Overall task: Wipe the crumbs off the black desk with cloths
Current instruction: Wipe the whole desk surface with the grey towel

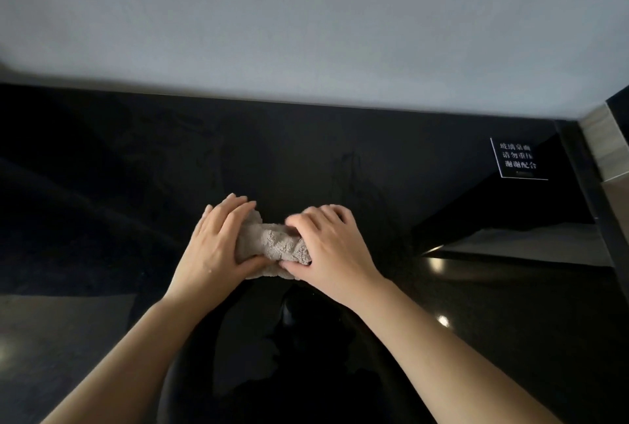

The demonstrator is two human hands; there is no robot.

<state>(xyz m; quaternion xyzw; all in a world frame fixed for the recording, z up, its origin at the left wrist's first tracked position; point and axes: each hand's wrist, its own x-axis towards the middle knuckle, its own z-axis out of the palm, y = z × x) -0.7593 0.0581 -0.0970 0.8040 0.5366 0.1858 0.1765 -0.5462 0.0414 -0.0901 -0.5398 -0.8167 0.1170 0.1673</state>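
A bunched beige terry cloth (272, 245) lies on the glossy black desk (119, 185), near its middle. My left hand (218, 243) holds the cloth's left end, fingers laid over the top and thumb tucked under the near side. My right hand (332, 246) grips the right end, fingers curled over it and thumb pressed against the near edge. The two hands squeeze the cloth between them, and much of it is hidden under the palms. Faint wipe streaks show on the desk beyond the hands. No crumbs can be made out on the dark surface.
A pale wall (306, 15) runs along the desk's far edge. A small black sign with white characters (519, 158) sits at the far right. The desk's right edge (589, 202) meets a wooden trim (609, 137). Ceiling lights reflect in the desk's near surface.
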